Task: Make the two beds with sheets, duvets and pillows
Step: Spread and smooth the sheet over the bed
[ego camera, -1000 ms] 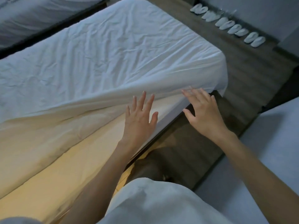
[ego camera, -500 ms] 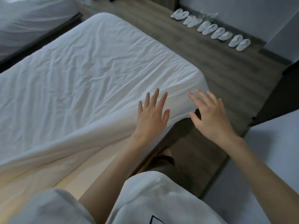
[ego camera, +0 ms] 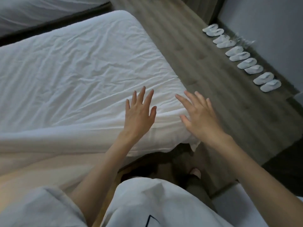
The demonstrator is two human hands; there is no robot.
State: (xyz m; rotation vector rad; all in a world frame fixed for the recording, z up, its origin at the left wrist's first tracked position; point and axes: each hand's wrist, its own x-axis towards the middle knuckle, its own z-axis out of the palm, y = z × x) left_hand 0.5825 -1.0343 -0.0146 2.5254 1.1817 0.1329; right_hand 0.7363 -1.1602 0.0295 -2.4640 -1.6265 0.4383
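Observation:
A creased white sheet covers the bed in front of me and hangs over its near side and near right corner. My left hand hovers flat over the sheet near that corner, fingers spread, holding nothing. My right hand is beside it, fingers apart over the corner edge of the bed, also with nothing in it. A loose flap of the sheet dangles below the corner.
A second bed in white stands at the far left behind a dark gap. Several white slippers line the wall at the right on the wooden floor. Another white surface lies at the bottom right.
Both hands moved up from the hanging side of the sheet to above the bed's corner. The view shifted, so the bed now sits further left and lower.

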